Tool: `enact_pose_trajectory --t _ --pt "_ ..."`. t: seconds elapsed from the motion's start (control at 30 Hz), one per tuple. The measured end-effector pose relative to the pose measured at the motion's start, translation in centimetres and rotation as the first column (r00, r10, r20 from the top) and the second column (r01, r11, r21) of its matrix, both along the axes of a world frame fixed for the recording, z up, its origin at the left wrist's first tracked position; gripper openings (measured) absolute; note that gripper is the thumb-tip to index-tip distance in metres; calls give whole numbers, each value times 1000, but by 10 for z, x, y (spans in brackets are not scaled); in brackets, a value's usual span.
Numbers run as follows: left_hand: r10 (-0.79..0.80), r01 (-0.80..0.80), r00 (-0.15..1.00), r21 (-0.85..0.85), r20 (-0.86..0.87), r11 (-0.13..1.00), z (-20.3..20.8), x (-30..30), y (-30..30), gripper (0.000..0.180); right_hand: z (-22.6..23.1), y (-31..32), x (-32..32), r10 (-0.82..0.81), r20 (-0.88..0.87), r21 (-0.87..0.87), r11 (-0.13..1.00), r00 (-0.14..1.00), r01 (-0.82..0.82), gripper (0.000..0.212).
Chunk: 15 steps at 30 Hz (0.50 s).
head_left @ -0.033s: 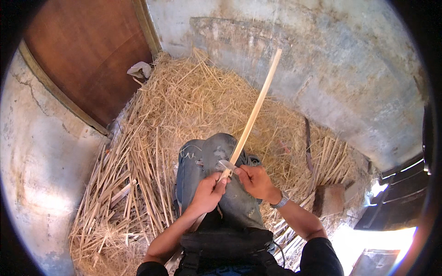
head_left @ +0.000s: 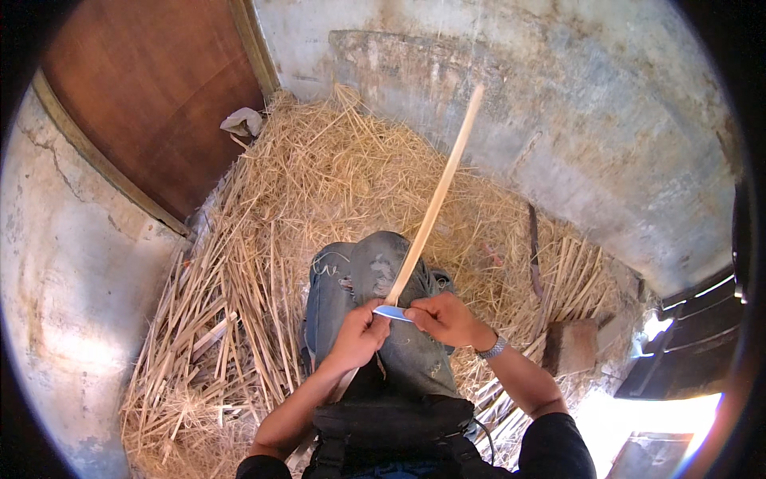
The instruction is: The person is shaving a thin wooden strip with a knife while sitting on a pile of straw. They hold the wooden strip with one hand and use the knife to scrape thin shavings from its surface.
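A long, pale bamboo strip (head_left: 441,195) slants up and away from my lap, its far end in the air before the wall. My left hand (head_left: 361,334) is closed around its near end, above my jeans (head_left: 375,263). In my right hand (head_left: 445,318) is a small knife, the handle hidden by the fingers. The knife blade (head_left: 391,312) points left across the strip's near end, its flat side shining bluish. Blade tip and left thumb lie close together; whether they touch I cannot tell.
Bamboo shavings (head_left: 335,160) heap around my legs, with loose strips (head_left: 231,319) at left. A brown block (head_left: 570,346) and a dark stick (head_left: 534,251) lie at right. A stained wall (head_left: 574,120) curves behind; a brown door panel (head_left: 159,104) stands at far left.
The knife has come down toward me along the strip, its flat side now catching bluish light. The strip's far end has shifted slightly left. My right hand has moved slightly nearer.
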<state>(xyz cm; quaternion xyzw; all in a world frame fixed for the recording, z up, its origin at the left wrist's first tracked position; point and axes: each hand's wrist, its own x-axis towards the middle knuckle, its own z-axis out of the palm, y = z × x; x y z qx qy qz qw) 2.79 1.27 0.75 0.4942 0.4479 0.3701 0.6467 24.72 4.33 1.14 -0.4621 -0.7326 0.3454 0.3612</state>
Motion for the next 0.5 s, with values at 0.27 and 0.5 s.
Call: enact_pose_trajectory --t 0.27,0.5 --pt "81 12 935 258 -346 966 9 3 -7 22 43 0 -4 -98 -14 -96 991 995 97 35" --pt "240 -55 900 450 -365 891 -7 -2 -3 26 52 -13 -8 312 -95 -117 940 945 -321 24"
